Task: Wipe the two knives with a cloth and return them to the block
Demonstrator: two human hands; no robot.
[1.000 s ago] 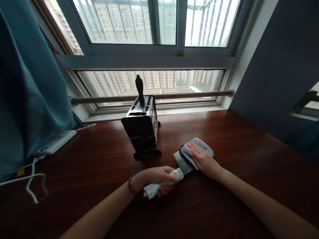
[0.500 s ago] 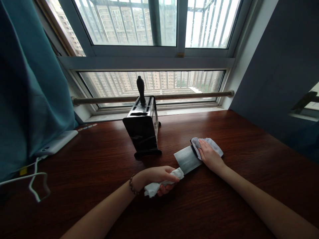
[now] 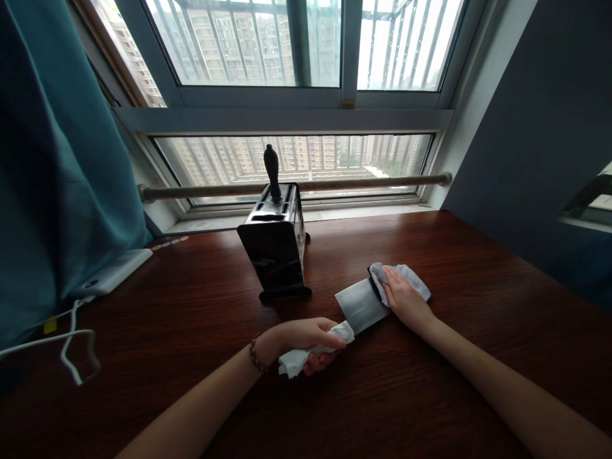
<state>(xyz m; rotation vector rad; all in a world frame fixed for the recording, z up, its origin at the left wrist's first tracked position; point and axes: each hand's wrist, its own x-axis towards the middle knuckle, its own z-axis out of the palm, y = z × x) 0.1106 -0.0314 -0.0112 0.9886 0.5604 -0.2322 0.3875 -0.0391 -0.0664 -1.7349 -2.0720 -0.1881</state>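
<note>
A broad cleaver blade [image 3: 359,305] lies flat on the dark wooden table [image 3: 430,395]. My left hand [image 3: 306,341] is closed around the knife's handle, which is wrapped in a white tissue [image 3: 310,354]. My right hand [image 3: 404,298] presses a pale cloth [image 3: 406,277] flat onto the far end of the blade, fingers stretched over it. A metal knife block [image 3: 276,252] with one dark handle [image 3: 272,171] sticking up stands just behind the blade.
A teal curtain [image 3: 57,178] hangs at the left. Beside it lie a white power strip [image 3: 112,274] and a white cable [image 3: 71,347]. A railing bar [image 3: 296,186] runs along the window. A grey wall [image 3: 535,140] borders the table on the right.
My right hand has slid the cloth along the blade, away from the handle to the far end, uncovering most of the blade. My left hand has kept its grip.
</note>
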